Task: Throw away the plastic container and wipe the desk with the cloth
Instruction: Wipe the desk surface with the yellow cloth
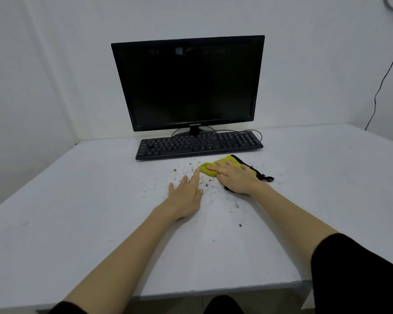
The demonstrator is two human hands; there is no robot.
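White table [73,223], set into a wall corner. At the back I see a black monitor [188,85] on its stand, with a black keyboard [199,144] just in front. Near the keyboard's front edge lies a yellow cloth [208,168] with black trim, pressed flat under my right hand [235,177]. Dark crumbs [174,170] are scattered mid-table. My left hand [185,197] rests flat among them.

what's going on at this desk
A person is cleaning the desk. Their right hand presses flat on a yellow cloth just in front of the keyboard, and the left hand rests open on the surface beside it. Dark crumbs are scattered around both hands, so the wiping isn't finished. No plastic container is in view.
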